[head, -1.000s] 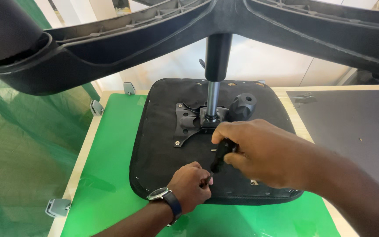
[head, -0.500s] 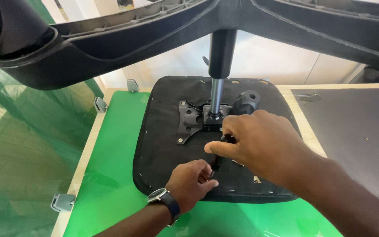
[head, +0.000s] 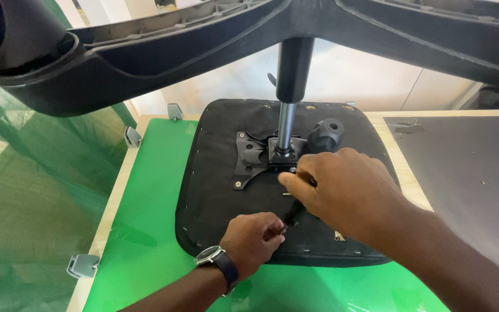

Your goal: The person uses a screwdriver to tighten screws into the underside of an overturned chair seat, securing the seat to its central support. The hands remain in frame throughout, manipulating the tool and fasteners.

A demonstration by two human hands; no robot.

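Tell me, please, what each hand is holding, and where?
Right hand grips a black tool by its upper part; whether the left hand holds anything cannot be told.

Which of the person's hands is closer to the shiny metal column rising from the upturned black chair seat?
Right. The right hand lies just in front of the shiny metal column, by its base plate. The left hand, wearing a watch, rests nearer the seat's front edge.

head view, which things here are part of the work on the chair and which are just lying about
In use:
seat, upside down
bracket on the seat
gas post
chair base
left hand
right hand, on a dark tool

Lying about:
green mat
grey board
clips at the table edge
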